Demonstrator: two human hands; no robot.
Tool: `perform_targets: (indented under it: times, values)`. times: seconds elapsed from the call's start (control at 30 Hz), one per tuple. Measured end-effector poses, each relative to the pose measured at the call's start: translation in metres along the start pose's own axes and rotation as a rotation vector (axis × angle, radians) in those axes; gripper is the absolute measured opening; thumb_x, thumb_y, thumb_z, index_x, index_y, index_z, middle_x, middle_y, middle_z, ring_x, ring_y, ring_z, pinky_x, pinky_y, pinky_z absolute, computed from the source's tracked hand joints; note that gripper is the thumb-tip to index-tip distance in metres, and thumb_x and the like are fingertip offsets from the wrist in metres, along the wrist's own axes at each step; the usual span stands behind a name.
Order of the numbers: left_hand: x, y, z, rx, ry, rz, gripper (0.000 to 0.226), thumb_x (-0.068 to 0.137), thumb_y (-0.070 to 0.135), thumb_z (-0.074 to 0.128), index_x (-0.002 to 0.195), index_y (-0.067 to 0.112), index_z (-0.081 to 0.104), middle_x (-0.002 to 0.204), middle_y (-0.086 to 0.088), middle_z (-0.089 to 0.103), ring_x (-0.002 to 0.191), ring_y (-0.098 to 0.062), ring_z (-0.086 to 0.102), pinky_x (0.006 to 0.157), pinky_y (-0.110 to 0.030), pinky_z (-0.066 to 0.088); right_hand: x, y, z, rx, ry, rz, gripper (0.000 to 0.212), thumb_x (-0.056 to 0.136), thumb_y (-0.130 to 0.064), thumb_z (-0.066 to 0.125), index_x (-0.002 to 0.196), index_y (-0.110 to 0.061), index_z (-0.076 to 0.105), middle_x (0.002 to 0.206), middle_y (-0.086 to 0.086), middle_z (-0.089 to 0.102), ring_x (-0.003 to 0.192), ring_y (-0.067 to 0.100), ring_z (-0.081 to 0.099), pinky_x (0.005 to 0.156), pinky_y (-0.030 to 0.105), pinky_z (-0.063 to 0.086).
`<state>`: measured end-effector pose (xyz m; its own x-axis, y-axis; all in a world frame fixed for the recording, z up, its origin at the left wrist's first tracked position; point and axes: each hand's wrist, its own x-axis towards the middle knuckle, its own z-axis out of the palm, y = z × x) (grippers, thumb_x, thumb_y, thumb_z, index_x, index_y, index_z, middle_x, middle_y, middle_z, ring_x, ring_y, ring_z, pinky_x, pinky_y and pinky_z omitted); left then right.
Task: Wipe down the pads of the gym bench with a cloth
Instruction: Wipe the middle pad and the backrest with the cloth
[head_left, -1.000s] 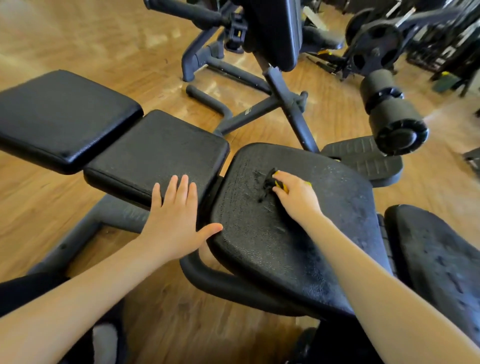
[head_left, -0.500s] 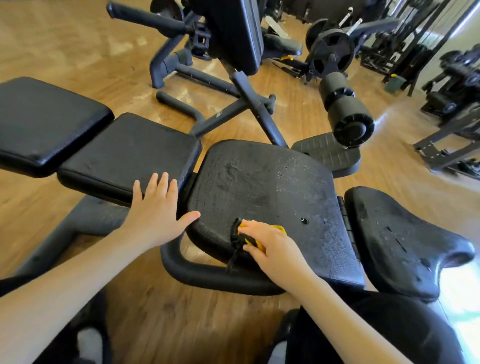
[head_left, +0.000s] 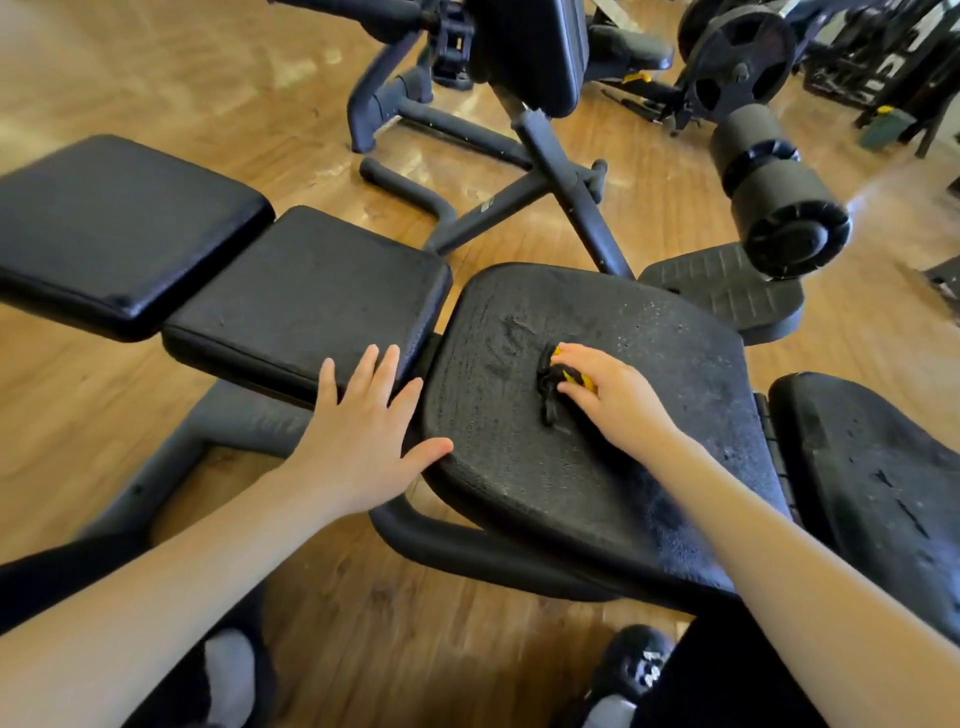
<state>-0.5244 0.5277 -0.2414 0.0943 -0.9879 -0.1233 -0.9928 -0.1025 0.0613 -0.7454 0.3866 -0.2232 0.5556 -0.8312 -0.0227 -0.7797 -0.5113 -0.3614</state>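
I am midway through wiping the seat pad (head_left: 597, 415): my right hand (head_left: 618, 397) presses the bunched black-and-yellow cloth (head_left: 558, 382) near its centre, fingers curled over it, while my left hand (head_left: 363, 431) lies flat with straight fingers across the gap to the middle pad (head_left: 306, 296). Next, I judge, come strokes toward the far and right edges, where specks show.

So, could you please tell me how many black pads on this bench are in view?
4: far-left pad, second pad under the left hand, seat pad under the right hand, right-edge pad. Others may be out of frame.
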Motion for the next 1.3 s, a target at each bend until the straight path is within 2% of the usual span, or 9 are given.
perform_targets:
  times: [0.17,0.3,0.37,0.57,0.7,0.83,1.0,1.13,1.3]
  values:
    - [0.000,-0.005,0.008,0.007,0.041,0.024,0.101,0.067,0.075,-0.011,0.149,0.021,0.015,0.157,-0.010,-0.004,0.144,-0.027,-0.008,0.111,-0.054,-0.004,0.054,0.026,-0.012,-0.030,0.052,0.002,0.039,0.091,-0.020,0.054,0.130,-0.017,0.051,0.143,-0.001,0.044,0.131,0.020,0.041,0.107,0.031,0.029]
    - [0.002,-0.008,0.017,0.074,0.097,0.052,0.081,0.088,0.067,0.001,0.140,0.018,0.040,0.147,-0.020,0.034,0.137,-0.037,0.029,0.103,-0.060,0.020,0.091,0.044,-0.024,-0.038,0.093,0.047,0.039,0.092,-0.019,0.053,0.130,-0.014,0.050,0.141,0.003,0.046,0.130,0.025,0.042,0.105,0.033,0.032]
    - [0.003,-0.008,0.020,0.082,0.084,0.042,0.073,0.091,0.063,0.005,0.138,0.022,0.042,0.143,-0.021,0.040,0.133,-0.039,0.036,0.099,-0.062,0.023,0.105,0.050,-0.027,-0.028,0.146,0.083,0.038,0.091,-0.019,0.053,0.129,-0.013,0.051,0.137,0.006,0.050,0.125,0.028,0.045,0.100,0.034,0.035]
    - [0.003,-0.008,0.020,0.070,0.084,0.049,0.071,0.092,0.062,0.007,0.137,0.021,0.044,0.142,-0.023,0.040,0.131,-0.041,0.037,0.095,-0.068,0.028,0.107,0.044,-0.018,0.008,0.262,0.184,0.036,0.091,-0.018,0.053,0.126,-0.012,0.053,0.132,0.010,0.055,0.120,0.031,0.048,0.096,0.038,0.039]
    - [0.002,-0.002,0.017,-0.028,0.100,0.063,0.071,0.090,0.060,0.011,0.143,0.020,0.035,0.150,-0.018,0.028,0.140,-0.037,0.020,0.106,-0.060,0.012,0.078,0.033,-0.015,0.011,0.210,0.198,0.037,0.091,-0.021,0.053,0.128,-0.015,0.053,0.137,0.005,0.051,0.126,0.027,0.045,0.102,0.037,0.036]
    - [-0.001,0.010,0.015,-0.050,0.125,0.170,0.058,0.092,0.042,0.022,0.137,0.012,0.044,0.140,-0.013,0.046,0.132,-0.029,0.040,0.104,-0.054,0.017,0.028,0.015,-0.009,0.019,0.149,0.149,0.035,0.090,-0.020,0.054,0.125,-0.019,0.054,0.135,-0.001,0.052,0.125,0.023,0.046,0.102,0.035,0.035]
    - [0.001,0.014,0.013,-0.159,0.162,0.171,0.082,0.080,0.060,0.001,0.147,0.018,0.024,0.155,-0.002,0.017,0.144,-0.017,0.014,0.112,-0.048,-0.004,-0.043,-0.009,-0.005,0.029,0.045,0.123,0.040,0.091,-0.025,0.053,0.131,-0.025,0.049,0.141,-0.008,0.046,0.132,0.012,0.038,0.107,0.025,0.028]
    - [0.002,0.017,0.013,-0.133,0.172,0.165,0.087,0.078,0.064,0.002,0.146,0.015,0.027,0.155,-0.004,0.021,0.143,-0.018,0.017,0.112,-0.052,-0.001,-0.093,-0.021,-0.005,0.021,0.000,0.070,0.039,0.091,-0.028,0.053,0.130,-0.030,0.050,0.140,-0.016,0.044,0.132,0.006,0.037,0.105,0.019,0.028]
    - [0.001,0.019,0.012,-0.145,0.173,0.169,0.089,0.075,0.066,0.001,0.147,0.017,0.022,0.156,0.000,0.014,0.144,-0.015,0.013,0.112,-0.051,-0.006,-0.125,-0.021,-0.007,-0.006,-0.051,0.012,0.039,0.091,-0.029,0.053,0.129,-0.034,0.048,0.140,-0.023,0.039,0.133,-0.002,0.030,0.097,0.008,0.017]
